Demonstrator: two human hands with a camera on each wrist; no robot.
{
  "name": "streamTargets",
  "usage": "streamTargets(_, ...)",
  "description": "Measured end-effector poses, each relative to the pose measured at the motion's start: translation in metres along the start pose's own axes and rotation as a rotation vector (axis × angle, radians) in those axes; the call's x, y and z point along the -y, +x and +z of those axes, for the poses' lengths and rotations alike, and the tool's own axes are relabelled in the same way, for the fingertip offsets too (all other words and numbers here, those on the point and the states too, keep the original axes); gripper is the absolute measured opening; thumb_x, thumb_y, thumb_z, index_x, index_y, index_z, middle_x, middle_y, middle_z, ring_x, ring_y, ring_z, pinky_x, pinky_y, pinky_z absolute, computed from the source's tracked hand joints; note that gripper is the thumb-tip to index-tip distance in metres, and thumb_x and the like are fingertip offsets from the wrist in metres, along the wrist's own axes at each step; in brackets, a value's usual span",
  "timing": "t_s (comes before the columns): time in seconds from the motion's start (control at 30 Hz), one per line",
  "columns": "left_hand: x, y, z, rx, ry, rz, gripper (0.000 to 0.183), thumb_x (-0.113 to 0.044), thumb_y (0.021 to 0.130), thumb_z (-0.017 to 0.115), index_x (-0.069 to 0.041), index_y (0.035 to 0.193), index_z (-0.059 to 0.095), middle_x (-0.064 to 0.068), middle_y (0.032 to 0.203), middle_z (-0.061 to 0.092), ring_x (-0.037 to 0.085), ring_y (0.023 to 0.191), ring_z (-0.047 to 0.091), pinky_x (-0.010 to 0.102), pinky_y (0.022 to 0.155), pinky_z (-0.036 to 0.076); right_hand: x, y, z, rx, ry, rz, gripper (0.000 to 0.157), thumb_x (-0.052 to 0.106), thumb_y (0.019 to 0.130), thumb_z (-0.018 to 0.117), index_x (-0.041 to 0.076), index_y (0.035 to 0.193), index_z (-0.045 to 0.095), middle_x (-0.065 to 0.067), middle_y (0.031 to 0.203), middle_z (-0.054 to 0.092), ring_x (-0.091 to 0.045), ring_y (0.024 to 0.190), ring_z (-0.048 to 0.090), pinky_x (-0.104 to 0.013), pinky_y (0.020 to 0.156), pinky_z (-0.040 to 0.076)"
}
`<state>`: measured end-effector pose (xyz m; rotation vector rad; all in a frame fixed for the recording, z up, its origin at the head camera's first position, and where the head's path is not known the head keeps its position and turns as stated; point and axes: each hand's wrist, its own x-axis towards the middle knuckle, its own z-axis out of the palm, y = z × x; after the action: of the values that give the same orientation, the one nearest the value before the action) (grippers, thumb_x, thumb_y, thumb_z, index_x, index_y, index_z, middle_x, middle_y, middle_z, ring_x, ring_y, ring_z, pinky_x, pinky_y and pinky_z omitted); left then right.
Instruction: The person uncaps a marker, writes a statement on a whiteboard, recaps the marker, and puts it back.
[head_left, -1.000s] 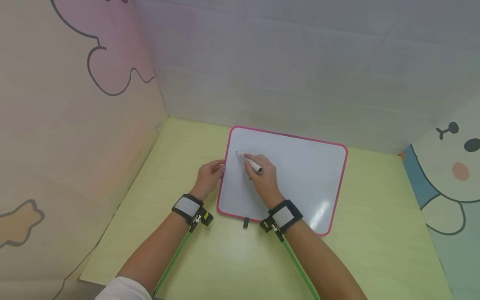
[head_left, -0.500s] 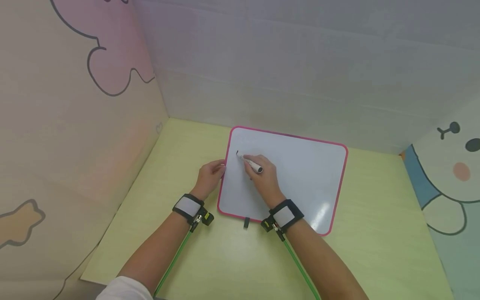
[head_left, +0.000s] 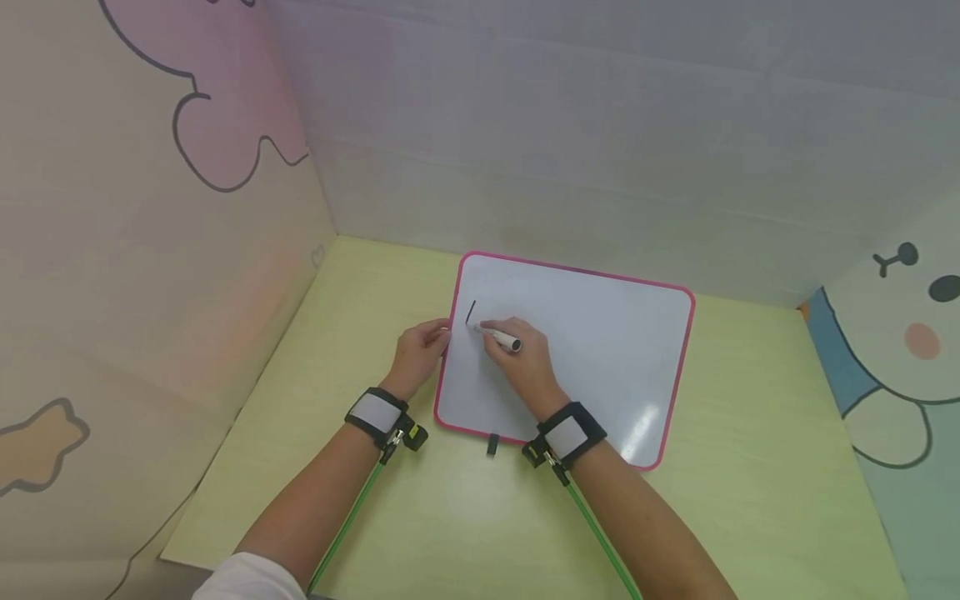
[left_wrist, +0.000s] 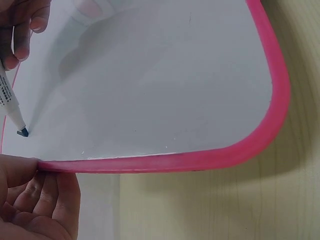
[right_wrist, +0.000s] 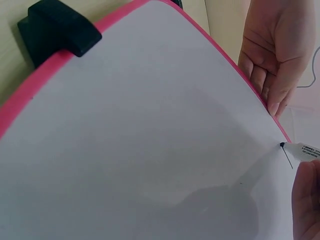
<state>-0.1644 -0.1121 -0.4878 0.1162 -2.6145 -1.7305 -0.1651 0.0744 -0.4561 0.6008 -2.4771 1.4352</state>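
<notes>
A whiteboard [head_left: 603, 342] with a pink rim lies slightly turned on the table. My right hand [head_left: 529, 358] pinches a white marker [head_left: 506, 340] in a writing grip, its dark tip right at the board's left part. A short, slanted black line [head_left: 470, 312] runs up from that tip. At the left edge, my left hand [head_left: 415, 354] holds the board by its rim. In the left wrist view, the thumb lies at the top of the pink rim [left_wrist: 200, 161], with the curled fingers below.
A black clip-like piece [right_wrist: 65, 27] sits on the board's near edge. The pale yellow table [head_left: 757, 433] extends around the board. Behind it rises a grey wall [head_left: 562, 142], and patterned walls stand at both sides. Each wrist wears a strapped camera with a green cable.
The right hand has drawn the marker a little down and leftward, and the black line has grown from a dot to a short stroke. The left hand stays at the board's edge.
</notes>
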Motion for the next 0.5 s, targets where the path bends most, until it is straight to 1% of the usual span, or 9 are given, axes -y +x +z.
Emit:
streamTargets(0.23, 0.0024, 0.0016, 0.0004, -0.004, -0.009, 0.009, 0.032, -0.016, 0.093, 0.056, -0.004, 0.122, 0.060, 0.011, 0.112, 0.063, 0.015, 0.097, 0.061, 0.027, 0.078, 0.053, 0.0006, -0.0028, 0.0008, 0.038, 0.021, 0.011, 0.020, 0.022, 0.088, 0.061, 0.013, 0.103, 0.072, 0.008, 0.090, 0.064, -0.005, 0.082, 0.053, -0.025, 0.066, 0.050)
streamTargets(0.37, 0.0021, 0.0008, -0.0002, -0.003, -0.009, 0.012, 0.031, -0.015, 0.093, 0.056, -0.003, 0.122, 0.060, 0.012, 0.112, 0.063, 0.015, 0.097, 0.061, 0.027, 0.078, 0.053, 0.0010, -0.0038, 0.0014, 0.054, 0.015, 0.010, 0.021, 0.022, 0.088, 0.061, 0.013, 0.103, 0.071, 0.007, 0.090, 0.064, -0.006, 0.082, 0.054, -0.026, 0.068, 0.050)
streamTargets(0.5, 0.0017, 0.0000, -0.0008, 0.001, -0.024, 0.007, 0.032, -0.016, 0.093, 0.056, -0.003, 0.122, 0.060, 0.011, 0.114, 0.062, 0.015, 0.098, 0.060, 0.028, 0.079, 0.053, 0.0018, -0.0048, 0.0020, 0.058, 0.001, 0.006, 0.020, 0.022, 0.088, 0.061, 0.013, 0.102, 0.072, 0.008, 0.088, 0.063, -0.006, 0.080, 0.053, -0.025, 0.066, 0.050)
